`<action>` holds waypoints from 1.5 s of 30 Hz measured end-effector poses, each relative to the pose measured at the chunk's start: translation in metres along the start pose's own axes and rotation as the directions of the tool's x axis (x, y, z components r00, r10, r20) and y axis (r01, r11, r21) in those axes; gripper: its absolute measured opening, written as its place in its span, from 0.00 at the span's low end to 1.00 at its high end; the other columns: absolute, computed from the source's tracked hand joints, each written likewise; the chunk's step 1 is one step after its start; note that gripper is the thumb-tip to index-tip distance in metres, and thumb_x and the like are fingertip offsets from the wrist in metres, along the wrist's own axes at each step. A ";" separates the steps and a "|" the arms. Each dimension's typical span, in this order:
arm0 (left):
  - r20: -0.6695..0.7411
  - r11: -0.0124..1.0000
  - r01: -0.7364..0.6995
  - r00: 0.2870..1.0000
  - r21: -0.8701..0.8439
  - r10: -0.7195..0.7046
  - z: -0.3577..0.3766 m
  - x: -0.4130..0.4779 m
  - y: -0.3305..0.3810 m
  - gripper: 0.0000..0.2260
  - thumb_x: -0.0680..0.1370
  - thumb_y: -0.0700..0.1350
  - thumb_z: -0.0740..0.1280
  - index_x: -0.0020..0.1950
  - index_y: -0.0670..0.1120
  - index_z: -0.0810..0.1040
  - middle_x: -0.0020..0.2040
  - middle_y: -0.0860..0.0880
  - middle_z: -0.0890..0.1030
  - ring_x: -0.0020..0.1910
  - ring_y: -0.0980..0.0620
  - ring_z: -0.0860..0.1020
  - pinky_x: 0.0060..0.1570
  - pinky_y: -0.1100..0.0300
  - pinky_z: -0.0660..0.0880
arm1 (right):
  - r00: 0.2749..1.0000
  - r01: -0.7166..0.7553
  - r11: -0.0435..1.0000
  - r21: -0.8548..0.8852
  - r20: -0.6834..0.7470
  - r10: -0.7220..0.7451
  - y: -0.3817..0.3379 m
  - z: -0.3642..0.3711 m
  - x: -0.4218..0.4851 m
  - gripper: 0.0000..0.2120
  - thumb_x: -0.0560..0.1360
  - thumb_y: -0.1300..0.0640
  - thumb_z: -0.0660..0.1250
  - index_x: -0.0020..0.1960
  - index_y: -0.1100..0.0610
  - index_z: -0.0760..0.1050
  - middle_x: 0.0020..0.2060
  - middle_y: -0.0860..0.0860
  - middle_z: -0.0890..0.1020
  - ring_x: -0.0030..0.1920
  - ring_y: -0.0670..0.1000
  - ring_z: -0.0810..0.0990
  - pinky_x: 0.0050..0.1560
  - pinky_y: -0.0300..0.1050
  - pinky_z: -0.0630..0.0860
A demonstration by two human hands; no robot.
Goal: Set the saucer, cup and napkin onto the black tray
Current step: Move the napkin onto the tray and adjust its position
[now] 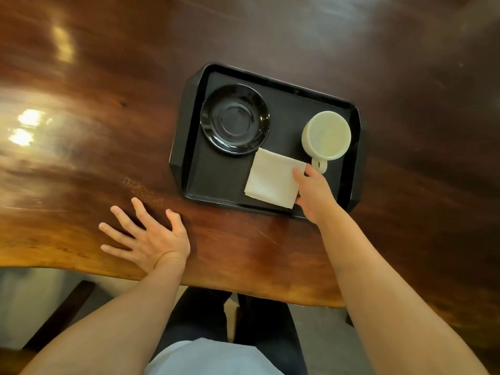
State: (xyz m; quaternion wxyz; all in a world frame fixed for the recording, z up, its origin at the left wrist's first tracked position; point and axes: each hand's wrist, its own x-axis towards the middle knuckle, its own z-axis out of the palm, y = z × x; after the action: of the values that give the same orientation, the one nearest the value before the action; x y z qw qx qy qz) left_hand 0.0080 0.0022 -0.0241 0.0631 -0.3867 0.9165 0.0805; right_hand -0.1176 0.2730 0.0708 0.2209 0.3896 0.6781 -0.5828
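A black tray [216, 180] lies on the wooden table. On its far left stands a glossy black saucer [234, 119]. A pale green cup [326, 135] stands at the tray's right, its handle pointing toward me. A folded white napkin [273, 177] lies on the tray's near part, one corner close to the saucer. My right hand [313, 194] pinches the napkin's right edge, thumb on top, just below the cup's handle. My left hand [147, 238] rests flat on the table to the left of the tray, fingers spread, holding nothing.
The polished wooden table [108, 104] stretches wide around the tray, with bright light reflections at the left. Its wavy near edge runs just behind my left wrist. Below it are my legs and a dark chair part [62, 318] at the lower left.
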 end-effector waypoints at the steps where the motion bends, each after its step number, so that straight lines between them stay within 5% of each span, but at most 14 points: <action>1: -0.007 1.000 0.004 1.000 0.002 -0.004 0.001 0.001 0.000 0.34 0.80 0.65 0.52 0.84 0.51 0.58 0.85 0.42 0.54 0.83 0.32 0.49 0.76 0.30 0.43 | 1.000 0.001 0.999 -0.051 -0.020 -0.002 0.000 0.000 0.003 0.08 0.84 0.56 0.58 0.60 0.49 0.73 0.55 0.49 0.81 0.58 0.54 0.80 0.58 0.59 0.80; 6: -0.019 1.000 0.010 1.000 0.009 -0.009 0.003 0.000 -0.001 0.34 0.80 0.65 0.53 0.83 0.51 0.59 0.85 0.43 0.54 0.83 0.33 0.49 0.77 0.30 0.43 | 0.999 0.030 0.970 -0.241 -0.016 -0.034 0.003 -0.001 0.010 0.06 0.83 0.55 0.58 0.53 0.48 0.74 0.55 0.53 0.81 0.57 0.57 0.80 0.61 0.64 0.78; 13: -0.019 0.999 0.040 0.999 0.012 -0.039 -0.004 -0.003 0.004 0.34 0.80 0.65 0.54 0.83 0.51 0.61 0.85 0.42 0.55 0.83 0.33 0.49 0.77 0.31 0.43 | 0.987 0.140 0.896 -0.422 -0.017 -0.162 0.006 0.001 0.010 0.13 0.83 0.53 0.58 0.67 0.50 0.71 0.57 0.51 0.79 0.56 0.54 0.78 0.54 0.51 0.77; 16: -0.025 1.000 0.029 0.999 0.009 -0.029 -0.007 -0.002 0.006 0.34 0.79 0.64 0.55 0.83 0.50 0.61 0.85 0.41 0.56 0.83 0.33 0.49 0.77 0.31 0.42 | 0.981 0.154 0.879 -0.451 -0.033 -0.189 0.011 0.000 0.008 0.14 0.82 0.52 0.59 0.67 0.51 0.70 0.55 0.50 0.79 0.55 0.53 0.78 0.55 0.53 0.78; 20: -0.039 0.999 0.046 0.998 0.016 -0.046 -0.009 -0.003 0.007 0.34 0.80 0.65 0.56 0.83 0.51 0.61 0.84 0.41 0.57 0.83 0.33 0.50 0.77 0.31 0.43 | 0.970 0.207 0.796 -0.568 0.015 -0.241 0.012 -0.003 0.007 0.12 0.82 0.51 0.59 0.63 0.55 0.71 0.52 0.54 0.81 0.48 0.53 0.81 0.42 0.47 0.77; 27: -0.033 0.998 0.059 0.998 0.025 -0.058 -0.010 -0.002 0.008 0.35 0.79 0.66 0.55 0.83 0.52 0.62 0.84 0.41 0.58 0.83 0.33 0.51 0.77 0.32 0.43 | 0.976 0.192 0.773 -0.605 0.034 -0.215 0.014 -0.005 0.007 0.18 0.82 0.52 0.60 0.70 0.56 0.66 0.56 0.56 0.80 0.51 0.56 0.81 0.46 0.50 0.80; 35: -0.013 0.998 0.060 0.998 0.011 -0.060 -0.018 -0.004 0.014 0.34 0.80 0.64 0.55 0.83 0.51 0.62 0.85 0.41 0.57 0.83 0.33 0.49 0.78 0.32 0.42 | 0.989 0.119 0.777 -0.618 0.006 -0.146 0.015 -0.032 -0.005 0.18 0.80 0.49 0.62 0.67 0.55 0.69 0.42 0.51 0.82 0.39 0.50 0.82 0.44 0.54 0.85; 41: 0.063 0.990 0.122 0.990 0.066 -0.126 -0.024 -0.016 0.031 0.34 0.85 0.62 0.57 0.87 0.48 0.55 0.86 0.39 0.52 0.83 0.32 0.47 0.78 0.33 0.42 | 0.995 0.037 0.828 -0.559 -0.060 -0.085 0.008 -0.074 -0.011 0.16 0.80 0.48 0.63 0.64 0.54 0.71 0.52 0.54 0.80 0.43 0.52 0.82 0.48 0.55 0.85; 45: 0.113 0.974 0.223 0.968 0.038 -0.226 -0.017 -0.050 0.066 0.37 0.84 0.61 0.60 0.87 0.42 0.53 0.85 0.36 0.51 0.83 0.30 0.47 0.78 0.34 0.42 | 0.996 0.016 0.869 -0.494 -0.072 -0.059 0.000 -0.088 -0.008 0.14 0.81 0.49 0.63 0.63 0.54 0.72 0.48 0.52 0.81 0.40 0.51 0.83 0.37 0.45 0.84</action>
State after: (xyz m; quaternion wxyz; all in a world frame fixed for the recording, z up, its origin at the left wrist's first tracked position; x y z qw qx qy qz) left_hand -0.0063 0.0794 0.0075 0.1301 -0.4818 0.8625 0.0840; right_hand -0.0997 0.3554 0.0966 0.2724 0.3315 0.8204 -0.3780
